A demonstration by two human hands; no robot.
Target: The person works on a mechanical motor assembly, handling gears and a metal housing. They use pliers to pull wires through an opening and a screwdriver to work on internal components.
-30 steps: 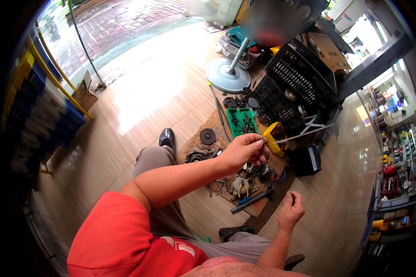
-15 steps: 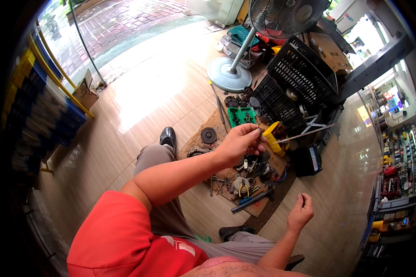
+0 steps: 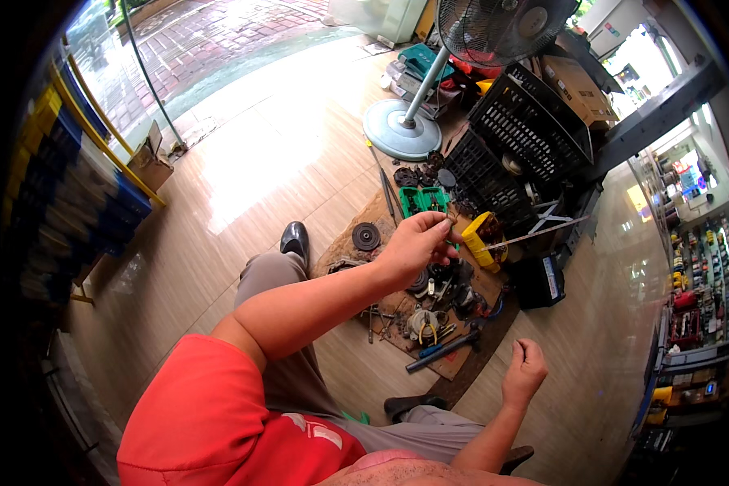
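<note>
My left hand (image 3: 417, 245) is raised over the work board (image 3: 340, 255), its thumb and forefinger pinched together. Whatever lies between those fingertips is too small to make out. Lower and to the right, my right hand (image 3: 526, 375) is loosely closed above the floor; its curled fingers hide anything inside. Just past my left fingertips are an open green case (image 3: 424, 199) and a yellow-and-black object (image 3: 483, 240). A thin pale strip (image 3: 543, 232) runs rightward from near the yellow object. Beneath my left hand lie dirty machine parts, including a round metal part (image 3: 423, 326).
A dark disc (image 3: 366, 236) and yellow-handled pliers (image 3: 430, 333) lie on the board, with a black bar (image 3: 441, 354) by its near edge. Beyond stand black crates (image 3: 530, 121) and a pedestal fan (image 3: 401, 130). A black box (image 3: 536, 283) sits at the right; stocked shelves (image 3: 81, 194) line the left.
My left hand has shifted slightly and turned a little, with its fingertips still pinched. My right hand has rolled slightly and its fingers look more tucked in.
</note>
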